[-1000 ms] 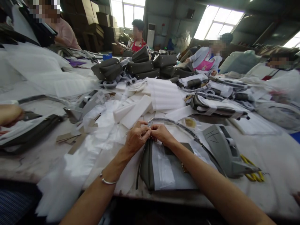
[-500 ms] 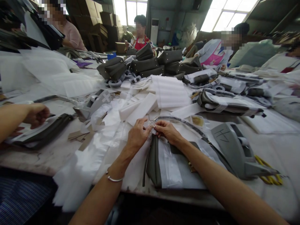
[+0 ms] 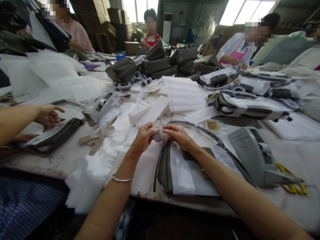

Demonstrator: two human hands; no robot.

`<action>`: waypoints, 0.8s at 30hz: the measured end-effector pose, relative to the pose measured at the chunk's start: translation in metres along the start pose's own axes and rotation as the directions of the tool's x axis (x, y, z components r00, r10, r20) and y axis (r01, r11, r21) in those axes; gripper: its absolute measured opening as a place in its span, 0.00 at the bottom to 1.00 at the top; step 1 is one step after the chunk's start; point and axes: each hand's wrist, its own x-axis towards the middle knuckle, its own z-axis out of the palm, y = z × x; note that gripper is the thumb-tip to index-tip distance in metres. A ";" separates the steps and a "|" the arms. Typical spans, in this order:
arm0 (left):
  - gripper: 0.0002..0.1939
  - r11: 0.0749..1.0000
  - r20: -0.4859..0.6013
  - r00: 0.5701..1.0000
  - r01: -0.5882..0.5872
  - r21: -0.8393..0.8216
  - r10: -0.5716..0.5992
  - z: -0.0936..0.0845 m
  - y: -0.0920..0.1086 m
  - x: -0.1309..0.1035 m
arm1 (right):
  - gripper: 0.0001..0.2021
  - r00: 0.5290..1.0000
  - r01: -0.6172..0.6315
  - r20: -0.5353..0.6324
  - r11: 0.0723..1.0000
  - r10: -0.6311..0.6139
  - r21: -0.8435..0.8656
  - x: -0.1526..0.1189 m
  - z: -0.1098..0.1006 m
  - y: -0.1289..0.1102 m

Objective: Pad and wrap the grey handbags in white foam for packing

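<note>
A dark olive handbag [image 3: 165, 171] lies in front of me on the table, its front covered by a white sheet [image 3: 203, 185] and clear plastic. My left hand [image 3: 143, 138] pinches a small piece of translucent plastic film [image 3: 159, 134] above the bag's upper left corner. Close beside it, my right hand [image 3: 181, 137] is closed at the fingertips, by the film's edge and small metal hardware at the bag's corner. What those fingers grip is hidden. The wrapped strap [image 3: 210, 131] arches behind my right hand. A gold-coloured clasp [image 3: 205, 173] shows beside my right forearm.
To the right stand a grey tape dispenser [image 3: 246, 156] and yellow-handled scissors [image 3: 291, 180]. White foam sheets [image 3: 180, 95] and stacked bags [image 3: 157, 65] fill the middle. At left, a co-worker's hand [image 3: 48, 116] hovers over another bag [image 3: 56, 136]. Other people work across the table.
The film between my fingers now shows as a larger, crumpled piece in my left hand. My hands are slightly farther apart. The co-worker's hand at left has lifted and opened.
</note>
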 end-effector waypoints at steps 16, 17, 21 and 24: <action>0.24 0.877 -0.104 0.989 -0.039 0.479 0.101 -0.036 -0.012 0.021 | 0.20 1.000 0.023 -0.004 0.997 -0.023 0.067 -0.009 -0.003 -0.025; 0.21 0.852 -0.146 0.980 -0.042 0.522 0.137 -0.038 -0.014 0.024 | 0.20 0.999 0.040 -0.004 0.999 -0.040 0.021 -0.012 -0.004 -0.031; 0.11 0.723 -0.160 0.959 -0.062 0.688 0.235 -0.038 -0.021 0.027 | 0.18 0.990 0.141 0.045 0.915 -0.134 -0.379 -0.018 -0.021 -0.053; 0.06 0.588 -0.096 0.954 -0.093 0.804 0.283 -0.033 -0.023 0.023 | 0.17 0.973 0.192 0.063 0.627 -0.222 -0.755 -0.011 -0.040 -0.059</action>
